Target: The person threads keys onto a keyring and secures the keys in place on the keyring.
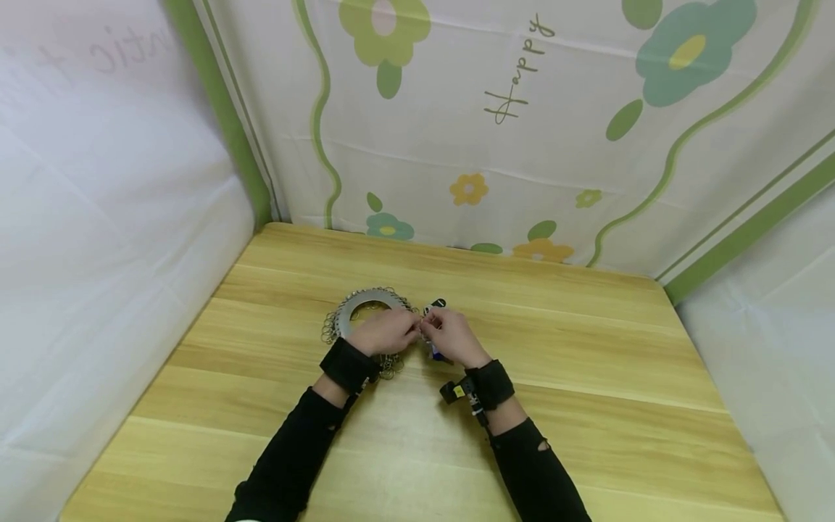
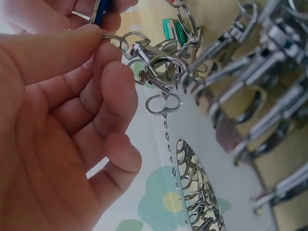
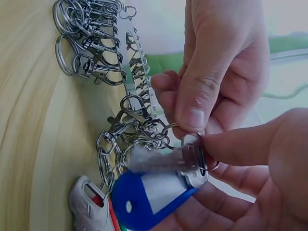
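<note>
A flat metal ring plate (image 1: 346,317) lies on the table, its edge lined with swivel clips (image 3: 98,72) carrying split rings. My left hand (image 1: 386,331) is over the plate's right side. Between its thumb and forefinger it pinches a split ring (image 2: 113,37) hanging from one clip; its other fingers (image 2: 122,151) curl loosely. Close beside it, my right hand (image 1: 454,336) pinches the head of a metal key (image 3: 192,166) against that ring. A blue key tag (image 3: 132,204) with a white label hangs below the key. Whether the key is threaded on the ring is hidden by the fingertips.
A light grey key fob (image 3: 89,207) with red on it hangs from a neighbouring clip. A green tag (image 2: 174,31) shows behind the clips. The wooden table (image 1: 587,377) is enclosed by white cloth walls (image 1: 417,138) printed with flowers. Both wrists wear black straps (image 1: 491,384).
</note>
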Tool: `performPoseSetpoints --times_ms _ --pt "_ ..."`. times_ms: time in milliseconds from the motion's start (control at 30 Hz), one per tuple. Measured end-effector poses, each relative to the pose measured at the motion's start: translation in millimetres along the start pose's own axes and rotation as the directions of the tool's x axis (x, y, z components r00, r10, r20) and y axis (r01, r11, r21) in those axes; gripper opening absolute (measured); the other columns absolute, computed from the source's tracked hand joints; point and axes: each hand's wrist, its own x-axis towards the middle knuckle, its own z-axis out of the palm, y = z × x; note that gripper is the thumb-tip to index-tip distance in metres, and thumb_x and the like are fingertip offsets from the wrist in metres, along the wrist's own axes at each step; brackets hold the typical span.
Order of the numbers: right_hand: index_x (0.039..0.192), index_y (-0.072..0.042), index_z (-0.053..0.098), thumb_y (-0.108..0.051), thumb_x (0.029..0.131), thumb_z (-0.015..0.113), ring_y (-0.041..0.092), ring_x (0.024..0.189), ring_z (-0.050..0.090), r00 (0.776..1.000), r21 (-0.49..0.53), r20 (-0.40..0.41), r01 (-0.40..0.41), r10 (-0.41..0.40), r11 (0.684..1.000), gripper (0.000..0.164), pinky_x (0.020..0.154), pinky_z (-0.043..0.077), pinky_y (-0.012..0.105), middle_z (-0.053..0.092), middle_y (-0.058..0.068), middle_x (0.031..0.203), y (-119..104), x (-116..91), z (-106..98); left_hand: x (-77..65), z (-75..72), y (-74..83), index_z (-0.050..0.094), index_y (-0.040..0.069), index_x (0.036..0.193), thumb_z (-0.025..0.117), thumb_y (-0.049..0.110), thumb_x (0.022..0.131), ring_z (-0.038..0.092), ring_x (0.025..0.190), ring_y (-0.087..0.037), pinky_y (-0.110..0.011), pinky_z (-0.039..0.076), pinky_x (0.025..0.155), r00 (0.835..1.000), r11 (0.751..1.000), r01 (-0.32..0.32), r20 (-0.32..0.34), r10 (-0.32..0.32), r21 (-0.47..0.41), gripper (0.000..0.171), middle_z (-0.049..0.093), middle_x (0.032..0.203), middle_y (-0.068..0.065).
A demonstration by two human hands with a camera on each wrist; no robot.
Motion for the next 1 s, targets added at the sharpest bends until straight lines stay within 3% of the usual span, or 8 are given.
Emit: performPoseSetpoints --times_ms 333,567,800,1000 --pt "0.093 -0.007 0.058 -0.011 0.097 0.053 0.013 0.045 0.042 0.999 0.021 0.024 -0.023 0.022 1.000 0.007 0.044 0.035 0.027 0.057 0.005 0.074 -0.3 0.1 0.2 0.7 -0.4 0.0 0.058 0.013 0.083 0.048 0.019 0.099 0.045 0.056 -0.011 -0.025 0.037 0.056 1.000 0.999 0.012 -0.018 -0.012 -0.034 0.020 0.049 0.067 0.001" --pt "0.096 -0.005 0.059 -0.010 0.097 0.053 0.014 0.045 0.043 0.997 0.036 0.047 -0.061 0.060 0.997 0.007 0.043 0.036 0.028 0.060 0.012 0.078 -2.2 -0.9 -1.2 -0.2 1.2 -2.3 0.061 0.010 0.091 0.049 0.019 0.100 0.048 0.059 -0.012 -0.027 0.037 0.058 0.999 0.999 0.032 -0.025 -0.033 -0.041 0.018 0.052 0.071 0.001" --pt "0.095 -0.008 0.062 -0.009 0.095 0.056 0.012 0.057 0.052 1.000 -0.062 0.018 0.018 -0.017 0.998 0.006 0.055 0.043 0.029 0.064 0.006 0.090 -3.4 0.2 -1.1 -0.3 1.4 -3.9 0.058 0.014 0.086 0.051 0.020 0.099 0.046 0.059 -0.012 -0.026 0.035 0.058 0.999 0.999 0.034 -0.030 -0.035 -0.022 0.016 0.051 0.070 0.001" --pt "0.093 -0.008 0.062 -0.009 0.095 0.057 0.010 0.060 0.055 0.998 -0.113 0.015 0.059 -0.057 0.992 0.005 0.058 0.046 0.029 0.064 0.004 0.089 -5.1 -0.3 -0.5 -1.7 -0.3 -2.3 0.053 0.016 0.082 0.050 0.022 0.100 0.043 0.057 -0.012 -0.026 0.033 0.057 0.999 0.999 0.038 -0.023 -0.038 -0.001 0.019 0.046 0.067 0.000"
